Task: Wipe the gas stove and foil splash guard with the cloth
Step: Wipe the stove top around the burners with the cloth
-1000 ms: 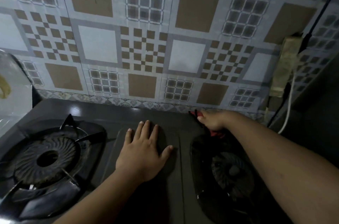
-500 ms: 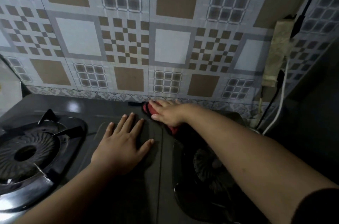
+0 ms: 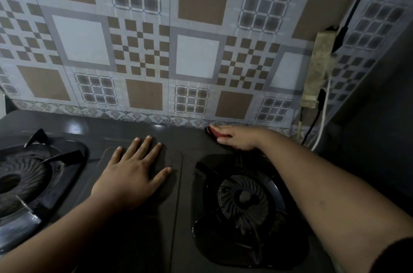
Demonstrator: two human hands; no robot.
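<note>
The dark gas stove (image 3: 125,132) fills the lower view, with a left burner (image 3: 22,179) and a right burner (image 3: 243,201). Behind it stands the patterned foil splash guard (image 3: 196,56). My left hand (image 3: 134,172) rests flat, fingers spread, on the stove's middle panel. My right hand (image 3: 239,138) holds a red cloth (image 3: 213,133) against the stove's back edge, just below the guard and behind the right burner. Most of the cloth is hidden under the hand.
A grimy power strip (image 3: 319,67) hangs on the wall at the right, with black and white cables (image 3: 321,120) running down beside the stove's right back corner. A dark surface rises at the far right.
My right hand swept the cloth left along the back edge, then back to the right behind the right burner. My left hand stayed flat on the middle panel.
</note>
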